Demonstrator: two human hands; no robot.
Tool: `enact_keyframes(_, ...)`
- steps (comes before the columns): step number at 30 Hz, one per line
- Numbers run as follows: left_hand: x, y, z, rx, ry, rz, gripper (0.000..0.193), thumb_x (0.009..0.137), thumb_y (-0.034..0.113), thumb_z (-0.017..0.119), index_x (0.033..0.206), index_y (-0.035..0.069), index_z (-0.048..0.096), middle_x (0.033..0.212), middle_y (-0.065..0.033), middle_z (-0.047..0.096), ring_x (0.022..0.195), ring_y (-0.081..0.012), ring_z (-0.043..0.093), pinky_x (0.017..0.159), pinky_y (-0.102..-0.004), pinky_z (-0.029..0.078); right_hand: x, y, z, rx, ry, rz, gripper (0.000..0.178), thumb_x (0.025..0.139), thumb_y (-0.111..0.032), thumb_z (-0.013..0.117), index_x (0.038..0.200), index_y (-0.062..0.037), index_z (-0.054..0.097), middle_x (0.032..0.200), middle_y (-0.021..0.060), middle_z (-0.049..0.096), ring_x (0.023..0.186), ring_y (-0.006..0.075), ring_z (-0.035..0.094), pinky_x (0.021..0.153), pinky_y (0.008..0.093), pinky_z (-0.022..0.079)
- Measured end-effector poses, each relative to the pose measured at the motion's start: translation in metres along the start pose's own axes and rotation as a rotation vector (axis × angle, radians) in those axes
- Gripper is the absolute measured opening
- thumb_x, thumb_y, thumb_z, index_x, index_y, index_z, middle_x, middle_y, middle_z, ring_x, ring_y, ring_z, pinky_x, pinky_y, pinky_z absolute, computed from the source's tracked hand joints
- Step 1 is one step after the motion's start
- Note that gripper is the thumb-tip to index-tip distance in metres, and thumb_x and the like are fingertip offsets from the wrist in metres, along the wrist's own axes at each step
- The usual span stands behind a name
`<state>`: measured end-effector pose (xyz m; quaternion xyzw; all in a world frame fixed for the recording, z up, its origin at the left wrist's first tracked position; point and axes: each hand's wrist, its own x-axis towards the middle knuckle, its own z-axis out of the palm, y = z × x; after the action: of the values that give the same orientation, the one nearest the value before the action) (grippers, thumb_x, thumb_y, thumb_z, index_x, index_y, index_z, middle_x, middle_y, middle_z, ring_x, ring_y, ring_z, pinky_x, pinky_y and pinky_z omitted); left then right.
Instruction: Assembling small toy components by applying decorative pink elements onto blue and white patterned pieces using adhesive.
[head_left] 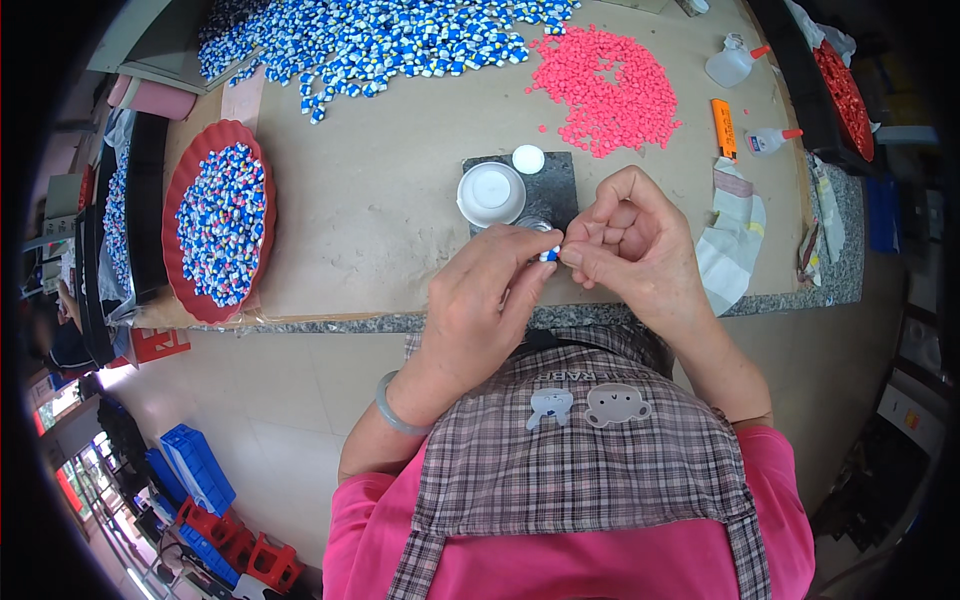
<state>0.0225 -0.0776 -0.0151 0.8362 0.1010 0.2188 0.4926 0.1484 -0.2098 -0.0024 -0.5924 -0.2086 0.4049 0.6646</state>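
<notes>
Between the thumb and fingers of my left hand [478,290] is a small blue-and-white piece [549,255], held just above the table's near edge. My right hand [640,250] meets it from the right, thumb and forefinger pinched together at the piece; whatever they hold is too small to make out. Beyond my hands lies a dark square slab [553,185]. On it stand a white round tub [491,193] and a small white disc [528,159]. A small round clear container [537,224] shows partly behind my left fingers.
A pile of blue-and-white pieces [400,45] covers the far side, beside scattered pink bits [610,90]. At left sits a red fluted tray [263,240] of similar pieces. Rightward are glue bottles [731,66], an orange box [723,130] and a cloth [733,240].
</notes>
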Motion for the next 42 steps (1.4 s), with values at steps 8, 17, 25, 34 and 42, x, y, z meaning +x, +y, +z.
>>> enact_keyframes(8,0.004,0.003,-0.006,0.002,0.009,-0.033,0.018,0.084,-0.004,0.064,0.101,-0.002,0.063,0.09,-0.012,0.066,0.077,-0.0202,0.066,0.066,-0.0267,0.052,-0.003,0.008,0.009,-0.433,0.159,-0.362,0.021,0.08,0.0,0.072,0.088,-0.0023,0.052,0.074,0.0051,0.062,0.069,0.01,0.064,0.061,0.0238,0.053)
enact_keyframes(17,-0.005,-0.053,-0.052,-1.33,0.243,-0.499,0.023,0.093,0.006,0.051,0.115,-0.001,0.053,0.103,-0.0151,0.062,0.069,-0.0102,0.047,0.059,-0.0181,0.04,0.03,0.015,-0.091,-1.04,0.458,-0.37,0.013,0.081,-0.009,0.07,0.088,-0.0009,0.062,0.079,0.0089,0.061,0.069,0.0182,0.063,0.063,0.0311,0.051)
enact_keyframes(25,-0.003,-0.065,-0.109,-1.0,0.468,-0.443,0.021,0.095,0.01,0.051,0.11,-0.003,0.058,0.087,-0.0047,0.054,0.066,-0.0078,0.04,0.057,-0.0177,0.036,0.048,0.018,-0.079,-1.234,0.431,-0.343,0.017,0.08,-0.013,0.072,0.08,-0.0015,0.06,0.076,0.0098,0.062,0.067,0.026,0.063,0.06,0.0378,0.051)
enact_keyframes(34,-0.003,-0.089,-0.204,0.678,0.649,-0.191,0.02,0.097,0.009,0.051,0.103,-0.002,0.066,0.099,-0.0101,0.068,0.093,-0.0159,0.061,0.085,-0.0281,0.046,0.054,0.012,-0.077,-1.338,0.331,-0.439,0.008,0.075,-0.004,0.065,0.076,-0.0025,0.057,0.073,0.0127,0.06,0.066,0.0311,0.062,0.059,0.0418,0.049)
enact_keyframes(42,0.027,-0.057,-0.126,0.514,0.419,-0.158,0.017,0.094,0.01,0.057,0.104,-0.001,0.064,0.092,-0.0107,0.066,0.076,-0.0167,0.06,0.069,-0.0288,0.047,0.049,0.008,-0.075,-1.23,0.247,-0.422,0.012,0.076,0.001,0.065,0.077,-0.0004,0.053,0.071,0.0098,0.058,0.061,0.0216,0.059,0.056,0.0339,0.048)
